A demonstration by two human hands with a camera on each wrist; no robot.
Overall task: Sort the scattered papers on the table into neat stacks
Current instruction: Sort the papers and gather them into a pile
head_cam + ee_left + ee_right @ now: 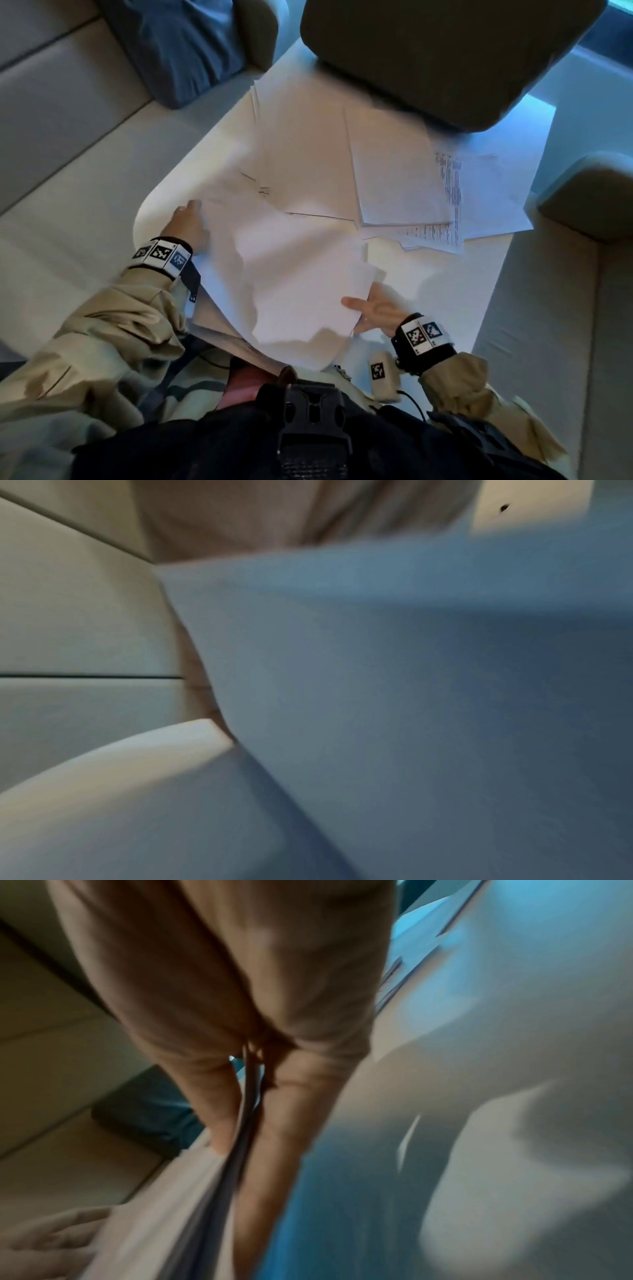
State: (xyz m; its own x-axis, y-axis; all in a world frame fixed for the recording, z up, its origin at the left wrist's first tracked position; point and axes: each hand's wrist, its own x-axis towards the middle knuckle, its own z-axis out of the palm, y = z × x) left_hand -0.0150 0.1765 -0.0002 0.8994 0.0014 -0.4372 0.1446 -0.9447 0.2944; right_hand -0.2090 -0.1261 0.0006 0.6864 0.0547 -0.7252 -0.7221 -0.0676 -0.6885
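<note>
I hold a bundle of white papers (291, 274) raised over the near part of the white table (445, 291). My left hand (190, 221) grips its left edge, its fingers hidden behind the sheets. My right hand (359, 308) pinches the right edge, thumb on top. The right wrist view shows my right hand (253, 1110) pinching the bundle (192, 1191) edge-on, with my left hand (51, 1237) at its far end. The bundle (411, 723) fills the blurred left wrist view below my left hand (274, 515). Loose blank sheets (308, 144) and printed sheets (479, 198) lie scattered farther back.
A dark olive cushion (445, 51) overhangs the table's far side. A blue cushion (185, 44) lies on the pale sofa (68, 137) to the left. More sofa seating (565, 308) borders the table on the right. A small tagged device (382, 377) sits at the table's near edge.
</note>
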